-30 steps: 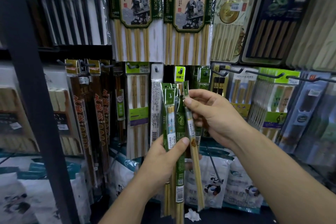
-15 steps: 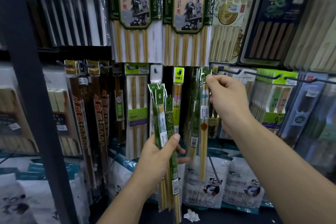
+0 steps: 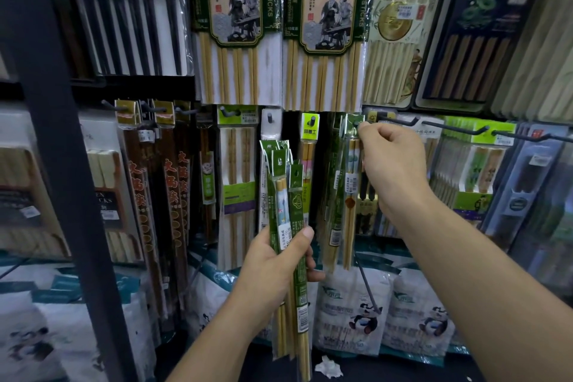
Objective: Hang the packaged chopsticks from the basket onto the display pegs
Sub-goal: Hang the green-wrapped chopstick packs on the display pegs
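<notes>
Threading one pack onto its peg (image 3: pixel 356 123) is the step in hand: your right hand (image 3: pixel 393 164), right of centre, pinches the top of the green chopstick pack (image 3: pixel 350 183). Your left hand (image 3: pixel 273 260), lower centre, grips the spare packs (image 3: pixel 283 195). Next, I judge: seat the hole fully, then release.

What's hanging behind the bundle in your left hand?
Behind the bundle in the left hand hang a white-backed pack and a lime-topped pack. Their tops show clearly; lower down both are partly covered by the bundle.
</notes>
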The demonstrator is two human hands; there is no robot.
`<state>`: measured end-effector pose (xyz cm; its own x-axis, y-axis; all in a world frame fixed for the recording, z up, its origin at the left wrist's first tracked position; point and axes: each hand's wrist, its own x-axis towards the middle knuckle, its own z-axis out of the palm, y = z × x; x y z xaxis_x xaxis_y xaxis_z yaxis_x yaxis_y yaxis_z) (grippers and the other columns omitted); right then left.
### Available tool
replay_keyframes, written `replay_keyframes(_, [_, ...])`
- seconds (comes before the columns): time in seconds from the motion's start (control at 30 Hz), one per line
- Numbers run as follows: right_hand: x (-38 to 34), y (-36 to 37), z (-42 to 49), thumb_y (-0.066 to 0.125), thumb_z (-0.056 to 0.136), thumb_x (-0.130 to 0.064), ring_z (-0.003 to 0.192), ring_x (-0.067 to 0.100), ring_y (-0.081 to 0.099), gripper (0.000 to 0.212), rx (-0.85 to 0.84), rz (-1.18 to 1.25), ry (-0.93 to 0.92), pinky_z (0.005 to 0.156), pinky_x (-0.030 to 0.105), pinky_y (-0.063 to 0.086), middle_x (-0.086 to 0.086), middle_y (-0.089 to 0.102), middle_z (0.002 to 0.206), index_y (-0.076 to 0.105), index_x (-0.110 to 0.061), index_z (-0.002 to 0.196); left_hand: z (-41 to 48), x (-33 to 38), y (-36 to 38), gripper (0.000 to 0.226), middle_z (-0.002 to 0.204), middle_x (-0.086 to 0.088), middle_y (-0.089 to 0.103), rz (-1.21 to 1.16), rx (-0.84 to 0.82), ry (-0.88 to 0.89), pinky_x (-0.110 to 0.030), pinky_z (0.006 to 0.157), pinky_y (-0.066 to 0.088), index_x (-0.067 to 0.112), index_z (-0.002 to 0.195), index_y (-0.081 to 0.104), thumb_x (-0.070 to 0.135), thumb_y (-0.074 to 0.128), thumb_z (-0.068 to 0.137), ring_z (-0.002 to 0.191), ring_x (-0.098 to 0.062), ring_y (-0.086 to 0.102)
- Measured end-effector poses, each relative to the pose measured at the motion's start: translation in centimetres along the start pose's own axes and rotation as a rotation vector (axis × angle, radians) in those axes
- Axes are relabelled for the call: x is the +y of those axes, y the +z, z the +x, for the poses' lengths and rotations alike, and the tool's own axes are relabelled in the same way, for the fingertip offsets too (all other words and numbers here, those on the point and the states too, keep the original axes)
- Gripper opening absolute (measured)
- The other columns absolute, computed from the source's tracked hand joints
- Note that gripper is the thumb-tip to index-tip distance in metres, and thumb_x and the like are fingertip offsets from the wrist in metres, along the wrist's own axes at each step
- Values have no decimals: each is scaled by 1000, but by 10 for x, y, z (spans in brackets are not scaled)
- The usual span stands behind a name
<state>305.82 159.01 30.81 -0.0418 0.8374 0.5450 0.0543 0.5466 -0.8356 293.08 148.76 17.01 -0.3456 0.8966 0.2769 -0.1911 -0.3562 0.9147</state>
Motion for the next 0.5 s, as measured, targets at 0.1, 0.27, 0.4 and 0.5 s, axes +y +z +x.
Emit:
replay_keyframes(0.1, [2, 1, 2, 53, 101, -22, 56, 17, 30, 44, 18, -23, -23, 63, 5, 44, -7, 26, 47, 45, 7, 70, 0, 1, 1, 44, 75, -5, 62, -6, 5, -4, -40, 64, 62, 4, 108, 64, 37, 76, 80, 67, -19, 63])
replay_keyframes(0.27, [12, 2, 1, 56, 99, -24, 51, 12, 41, 48, 28, -130, -78, 76, 7, 36, -10, 34, 40, 49, -13, 53, -1, 1, 2, 45, 76, -5, 63, -7, 8, -1, -40, 63, 62, 3, 111, 65, 36, 76, 81, 68, -20, 63])
replay_keyframes(0.4, [20, 0, -3, 65, 96, -36, 56, 0, 54, 31, 74, -169, -64, 63, 20, 42, -12, 57, 53, 67, -18, 70, -2, 2, 1, 41, 72, -4, 65, -4, 8, 16, -39, 63, 62, 6, 109, 67, 34, 77, 81, 67, -18, 66])
replay_keyframes(0.5, [19, 0, -17, 68, 94, -37, 57, -2, 52, 27, 96, -135, -90, 56, 14, 40, -12, 57, 60, 65, -19, 74, -2, 3, 0, 41, 72, -5, 67, -18, 2, 15, -39, 64, 63, 6, 108, 66, 33, 79, 80, 67, -19, 67])
